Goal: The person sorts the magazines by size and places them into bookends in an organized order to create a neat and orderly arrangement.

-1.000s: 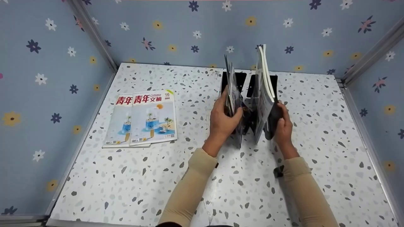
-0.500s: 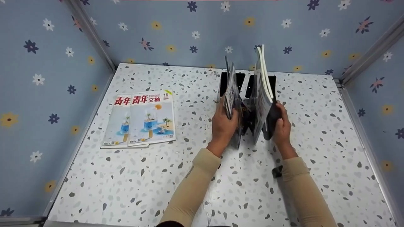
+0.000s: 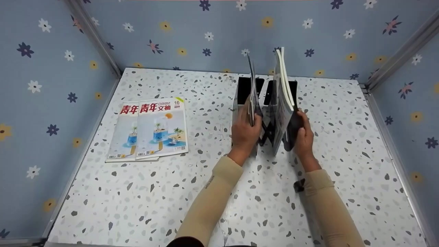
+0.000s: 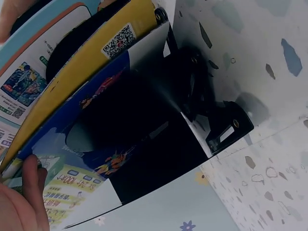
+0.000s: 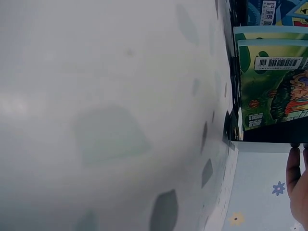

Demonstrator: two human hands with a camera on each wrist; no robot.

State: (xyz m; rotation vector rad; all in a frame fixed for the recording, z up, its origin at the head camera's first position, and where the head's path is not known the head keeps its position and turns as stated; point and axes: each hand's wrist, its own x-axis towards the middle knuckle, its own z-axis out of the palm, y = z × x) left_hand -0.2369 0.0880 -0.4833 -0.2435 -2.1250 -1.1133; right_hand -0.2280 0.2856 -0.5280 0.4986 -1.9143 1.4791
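A black folding bookend (image 3: 245, 91) stands near the back of the table, crossed links (image 3: 269, 132) in its middle. My left hand (image 3: 245, 133) pinches a thin bunch of magazines (image 3: 253, 92) upright at its left section, thumb on their right side. In the left wrist view, a yellow-edged magazine (image 4: 86, 72) and a blue one show by the left fingers (image 4: 31, 180). A thicker upright bunch of magazines (image 3: 284, 85) occupies the right section. My right hand (image 3: 305, 137) touches the right end plate (image 3: 293, 132) from outside, its fingers (image 5: 292, 168) fairly straight against the plate's edge.
Two magazines with matching covers (image 3: 161, 127) lie overlapped, flat on the speckled table (image 3: 192, 192) at left. Flower-patterned panels (image 3: 219, 51) wall in the back and both sides. A small black object (image 3: 299, 185) shows by the right cuff.
The left hand has shifted slightly right and turned its magazines more upright, so more of the bookend's left side shows. The right hand keeps its place at the end plate.
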